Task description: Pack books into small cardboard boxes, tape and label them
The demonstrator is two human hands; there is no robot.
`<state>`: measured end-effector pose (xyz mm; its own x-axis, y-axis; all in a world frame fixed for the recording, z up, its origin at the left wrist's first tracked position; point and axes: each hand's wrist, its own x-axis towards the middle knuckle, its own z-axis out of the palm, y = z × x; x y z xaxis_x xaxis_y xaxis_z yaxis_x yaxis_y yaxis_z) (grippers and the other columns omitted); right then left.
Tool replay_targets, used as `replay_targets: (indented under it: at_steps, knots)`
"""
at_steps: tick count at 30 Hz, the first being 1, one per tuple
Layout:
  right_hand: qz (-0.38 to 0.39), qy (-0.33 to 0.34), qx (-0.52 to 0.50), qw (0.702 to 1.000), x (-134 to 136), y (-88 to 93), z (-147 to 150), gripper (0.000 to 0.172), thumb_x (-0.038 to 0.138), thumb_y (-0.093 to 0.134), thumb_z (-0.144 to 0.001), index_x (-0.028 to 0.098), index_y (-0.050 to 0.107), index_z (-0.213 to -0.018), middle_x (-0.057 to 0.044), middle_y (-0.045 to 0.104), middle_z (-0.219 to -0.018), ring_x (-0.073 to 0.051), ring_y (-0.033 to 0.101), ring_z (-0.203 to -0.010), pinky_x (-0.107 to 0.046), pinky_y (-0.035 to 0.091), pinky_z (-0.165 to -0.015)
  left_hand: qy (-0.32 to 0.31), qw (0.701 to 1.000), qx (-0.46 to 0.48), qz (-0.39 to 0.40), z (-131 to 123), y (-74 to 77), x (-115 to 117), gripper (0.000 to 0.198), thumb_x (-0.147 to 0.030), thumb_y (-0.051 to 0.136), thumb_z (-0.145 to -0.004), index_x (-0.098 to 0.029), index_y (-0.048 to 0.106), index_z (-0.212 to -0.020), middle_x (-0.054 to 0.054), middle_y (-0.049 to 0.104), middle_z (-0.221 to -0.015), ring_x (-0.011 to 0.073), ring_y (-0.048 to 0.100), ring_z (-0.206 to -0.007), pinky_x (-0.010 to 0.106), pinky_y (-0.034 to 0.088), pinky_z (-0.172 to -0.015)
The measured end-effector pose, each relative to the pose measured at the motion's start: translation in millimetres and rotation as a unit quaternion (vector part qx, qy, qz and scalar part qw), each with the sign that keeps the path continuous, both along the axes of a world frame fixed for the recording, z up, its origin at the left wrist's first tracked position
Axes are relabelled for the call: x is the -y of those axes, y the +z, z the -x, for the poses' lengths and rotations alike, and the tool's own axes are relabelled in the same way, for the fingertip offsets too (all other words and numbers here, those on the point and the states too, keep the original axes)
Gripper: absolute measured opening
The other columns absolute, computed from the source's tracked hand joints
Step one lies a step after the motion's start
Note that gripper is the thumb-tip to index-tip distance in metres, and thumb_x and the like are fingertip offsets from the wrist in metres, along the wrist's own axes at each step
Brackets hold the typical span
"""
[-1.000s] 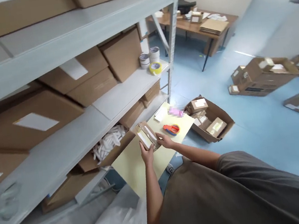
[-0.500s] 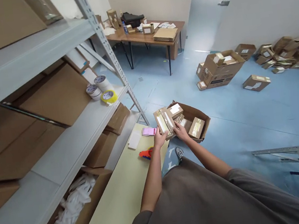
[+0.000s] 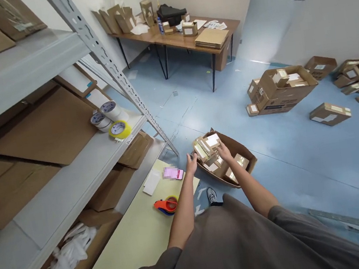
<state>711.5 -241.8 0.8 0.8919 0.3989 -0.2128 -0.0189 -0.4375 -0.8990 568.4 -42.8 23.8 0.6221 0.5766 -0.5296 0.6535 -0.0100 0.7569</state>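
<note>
A small taped cardboard parcel (image 3: pixel 202 148) with a white label lies at the left end of an open carton (image 3: pixel 247 157) on the blue floor, on top of several similar parcels. My left hand (image 3: pixel 191 165) hovers just left of it with fingers apart, holding nothing. To the right of the parcel, my right hand (image 3: pixel 224 151) reaches over the carton's contents, fingers stretched out and touching or nearly touching the parcels.
A yellow-green tabletop (image 3: pixel 137 241) below me carries an orange tape dispenser (image 3: pixel 165 204), a pink item (image 3: pixel 172 173) and white slips. Grey shelving (image 3: pixel 72 175) on the left holds flat cartons and tape rolls (image 3: pixel 111 117). Loose boxes (image 3: pixel 279 88) litter the floor; a wooden desk (image 3: pixel 186 36) stands behind.
I turned from the shelf toward the floor carton. The parcel both hands held has gone down into the carton, and my hands have come off it.
</note>
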Motion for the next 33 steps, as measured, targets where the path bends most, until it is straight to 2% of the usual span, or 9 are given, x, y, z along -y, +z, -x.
replay_targets:
  at_steps: [3, 6, 10, 14, 19, 24, 29, 33]
  knots:
    - [-0.034, 0.015, -0.007, 0.999, -19, 11.8, -20, 0.073, 0.051, 0.058, -0.097, 0.024, 0.049, -0.165, -0.015, 0.055, -0.166, -0.033, 0.054, -0.151, -0.053, 0.046, -0.123, 0.036, 0.999, 0.038, -0.008, 7, -1.0, -23, 0.085, -0.064, 0.057, -0.105, -0.016, 0.034, -0.172, 0.021, 0.048, -0.170, 0.0285, 0.050, -0.156, 0.036, 0.040, -0.126]
    - [-0.069, 0.044, 0.005, 0.997, -40, 22.3, -18, 0.069, 0.047, 0.060, -0.096, 0.024, 0.053, -0.161, -0.016, 0.060, -0.160, -0.032, 0.056, -0.149, -0.053, 0.049, -0.120, 0.103, 0.992, 0.078, -0.013, 22, -2.6, -38, 0.074, -0.059, 0.062, -0.104, -0.016, 0.048, -0.163, 0.022, 0.059, -0.160, 0.0296, 0.062, -0.144, 0.041, 0.047, -0.121]
    - [-0.077, 0.089, 0.007, 0.993, -73, 32.1, 1, 0.065, 0.046, 0.063, -0.095, 0.021, 0.059, -0.155, -0.018, 0.064, -0.154, -0.033, 0.060, -0.144, -0.054, 0.049, -0.120, 0.153, 0.981, 0.116, -0.037, 49, 2.3, -47, 0.063, -0.053, 0.067, -0.103, -0.019, 0.058, -0.156, 0.021, 0.062, -0.156, 0.0292, 0.067, -0.137, 0.042, 0.051, -0.116]
    - [-0.098, 0.145, 0.017, 0.984, -113, 40.8, 34, 0.062, 0.046, 0.062, -0.095, 0.020, 0.062, -0.151, -0.018, 0.065, -0.153, -0.032, 0.062, -0.141, -0.053, 0.050, -0.118, 0.187, 0.968, 0.156, -0.057, 94, 14.7, -54, 0.058, -0.048, 0.067, -0.104, -0.019, 0.060, -0.154, 0.020, 0.062, -0.157, 0.0287, 0.065, -0.139, 0.042, 0.050, -0.118]
    - [-0.106, 0.249, 0.030, 0.962, -171, 56.4, 105, 0.059, 0.044, 0.063, -0.094, 0.022, 0.064, -0.148, -0.017, 0.066, -0.153, -0.033, 0.063, -0.140, -0.054, 0.053, -0.113, 0.259, 0.945, 0.181, -0.088, 179, 31.4, -70, 0.053, -0.044, 0.065, -0.104, -0.019, 0.062, -0.151, 0.018, 0.059, -0.161, 0.0288, 0.062, -0.142, 0.042, 0.047, -0.121]
    - [-0.101, 0.326, 0.035, 0.939, -219, 73.0, 208, 0.056, 0.044, 0.065, -0.095, 0.023, 0.066, -0.147, -0.015, 0.067, -0.152, -0.034, 0.062, -0.141, -0.055, 0.054, -0.113, 0.331, 0.918, 0.186, -0.118, 283, 47.9, -85, 0.053, -0.049, 0.066, -0.103, -0.022, 0.064, -0.149, 0.016, 0.061, -0.159, 0.0289, 0.062, -0.141, 0.042, 0.048, -0.119]
    - [-0.103, 0.402, 0.070, 0.907, -244, 90.1, 310, 0.054, 0.045, 0.063, -0.097, 0.030, 0.067, -0.148, -0.010, 0.065, -0.156, -0.032, 0.059, -0.143, -0.053, 0.055, -0.113, 0.358, 0.898, 0.208, -0.150, 385, 57.6, -92, 0.056, -0.051, 0.067, -0.103, -0.026, 0.061, -0.152, 0.014, 0.059, -0.161, 0.0299, 0.057, -0.147, 0.043, 0.049, -0.119]
    - [-0.088, 0.433, 0.106, 0.891, -251, 103.2, 363, 0.053, 0.045, 0.060, -0.099, 0.031, 0.066, -0.150, -0.009, 0.064, -0.156, -0.032, 0.060, -0.142, -0.053, 0.055, -0.113, 0.383, 0.883, 0.214, -0.166, 447, 57.4, -99, 0.054, -0.049, 0.067, -0.103, -0.026, 0.061, -0.152, 0.013, 0.059, -0.161, 0.0300, 0.056, -0.148, 0.044, 0.049, -0.119]
